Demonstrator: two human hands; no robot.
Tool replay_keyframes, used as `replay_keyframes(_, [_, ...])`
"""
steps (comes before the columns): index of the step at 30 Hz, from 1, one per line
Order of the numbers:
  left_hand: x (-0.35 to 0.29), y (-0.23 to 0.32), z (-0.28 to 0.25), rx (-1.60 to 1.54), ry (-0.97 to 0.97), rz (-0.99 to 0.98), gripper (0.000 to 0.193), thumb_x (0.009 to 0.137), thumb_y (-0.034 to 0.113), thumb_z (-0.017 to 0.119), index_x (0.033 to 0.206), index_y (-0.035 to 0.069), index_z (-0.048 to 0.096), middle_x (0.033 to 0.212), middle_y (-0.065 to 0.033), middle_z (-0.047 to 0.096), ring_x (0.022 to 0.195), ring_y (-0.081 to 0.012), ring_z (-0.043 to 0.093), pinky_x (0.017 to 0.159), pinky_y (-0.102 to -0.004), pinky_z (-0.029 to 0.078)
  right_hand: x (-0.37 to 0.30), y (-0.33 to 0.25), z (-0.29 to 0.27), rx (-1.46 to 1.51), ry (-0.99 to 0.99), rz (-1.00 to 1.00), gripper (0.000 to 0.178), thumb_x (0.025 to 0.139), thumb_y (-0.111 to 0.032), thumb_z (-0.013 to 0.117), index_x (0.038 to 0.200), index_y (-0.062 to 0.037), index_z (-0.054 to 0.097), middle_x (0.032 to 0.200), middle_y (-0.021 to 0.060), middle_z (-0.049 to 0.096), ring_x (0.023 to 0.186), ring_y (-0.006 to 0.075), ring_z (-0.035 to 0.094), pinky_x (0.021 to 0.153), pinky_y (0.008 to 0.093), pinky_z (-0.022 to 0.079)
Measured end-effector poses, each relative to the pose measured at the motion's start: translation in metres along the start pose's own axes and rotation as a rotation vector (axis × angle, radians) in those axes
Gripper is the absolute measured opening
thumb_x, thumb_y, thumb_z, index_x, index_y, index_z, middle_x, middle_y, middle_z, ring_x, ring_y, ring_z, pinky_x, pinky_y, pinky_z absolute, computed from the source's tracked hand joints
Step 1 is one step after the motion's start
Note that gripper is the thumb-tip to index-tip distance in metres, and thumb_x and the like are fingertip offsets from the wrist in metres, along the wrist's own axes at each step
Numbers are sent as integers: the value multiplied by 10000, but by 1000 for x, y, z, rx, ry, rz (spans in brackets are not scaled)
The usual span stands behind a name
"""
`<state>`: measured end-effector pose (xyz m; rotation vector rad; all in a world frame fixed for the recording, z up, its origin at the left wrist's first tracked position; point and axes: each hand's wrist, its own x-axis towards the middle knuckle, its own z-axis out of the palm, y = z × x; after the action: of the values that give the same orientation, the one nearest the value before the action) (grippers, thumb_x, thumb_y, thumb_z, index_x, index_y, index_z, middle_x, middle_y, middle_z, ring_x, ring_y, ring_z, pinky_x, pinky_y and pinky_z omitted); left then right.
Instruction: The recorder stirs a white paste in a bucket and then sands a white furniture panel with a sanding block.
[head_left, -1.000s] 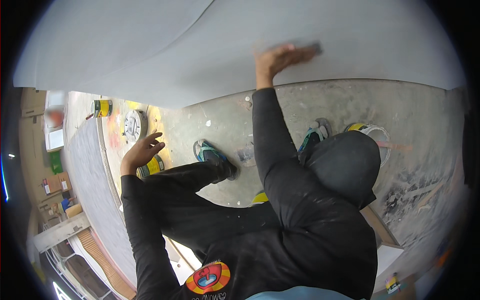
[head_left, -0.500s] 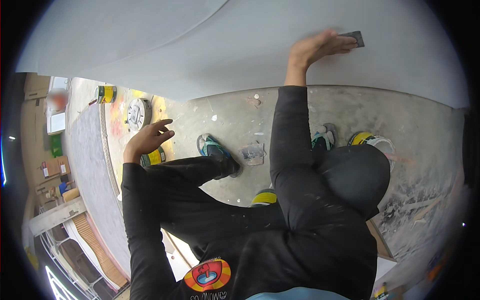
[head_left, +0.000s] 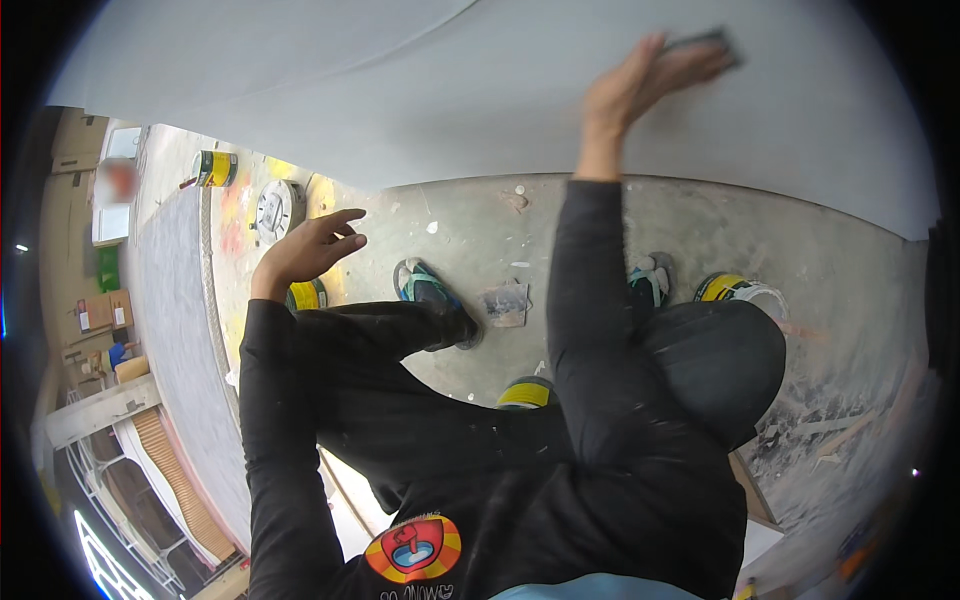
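Note:
My right hand [head_left: 640, 85] is raised against a pale grey wall [head_left: 450, 90] and presses a small dark flat sanding block [head_left: 705, 42] onto it. The hand is blurred from motion. My left hand [head_left: 310, 245] hangs free at my side with fingers spread and holds nothing. Both arms are in black sleeves. I stand on a dusty concrete floor [head_left: 470, 225], my shoes [head_left: 425, 290] visible below.
Yellow paint cans stand on the floor: one [head_left: 215, 168] far left, one [head_left: 305, 295] under my left hand, one [head_left: 525, 392] between my legs, one [head_left: 735, 290] by my right foot. A round white lid [head_left: 278, 208] lies nearby. Debris litters the right side.
My right hand has slid the sanding block to the right and upward along the wall. My left hand has lifted slightly.

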<state>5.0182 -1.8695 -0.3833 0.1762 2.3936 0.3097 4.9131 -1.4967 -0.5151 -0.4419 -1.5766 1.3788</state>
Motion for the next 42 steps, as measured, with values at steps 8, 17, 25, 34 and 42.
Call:
replay_keyframes(8, [0, -12, 0, 27, -25, -149, 550, 943, 389, 605, 1372, 54, 522, 1077, -202, 702, 1007, -335, 683, 877, -393, 524, -11, 63, -37, -197, 361, 340, 935, 982, -648, 227, 1517, 77, -24, 1575, 327, -68, 1480, 430, -83, 1182, 558, -27])
replay_keyframes(17, [1, -10, 4, -3, 7, -22, 530, 943, 360, 621, 1381, 81, 518, 1126, -191, 687, 988, -308, 686, 856, -388, 527, 31, -40, 15, -153, 2, -275, 944, 963, -627, 345, 1529, 43, -4, 1585, 305, -72, 1477, 446, -44, 1182, 550, -30])
replay_keyframes(25, [-5, -21, 3, 12, -24, -140, 543, 929, 366, 620, 1368, 59, 530, 1131, -186, 693, 1029, -315, 678, 889, -384, 519, 57, 48, -62, -107, 354, 346, 1016, 954, -692, 283, 1505, 86, -67, 1583, 301, -108, 1482, 418, -107, 1186, 509, -76])
replay_keyframes(34, [-2, 23, -1, 76, 38, 27, 528, 932, 333, 626, 1379, 71, 521, 1117, -174, 701, 1003, -312, 687, 875, -389, 526, 103, -65, -24, -345, -14, -393, 980, 956, -606, 369, 1494, 119, -13, 1547, 388, -6, 1418, 592, -33, 1150, 638, 15])
replay_keyframes(42, [-15, 10, -3, 164, 7, -20, 529, 947, 325, 615, 1393, 64, 500, 1146, -178, 681, 1011, -284, 678, 872, -367, 527, 204, 92, -145, -141, 707, 538, 642, 1027, -454, 354, 1445, 33, 330, 1439, 286, 410, 1303, 429, 441, 1051, 508, 394])
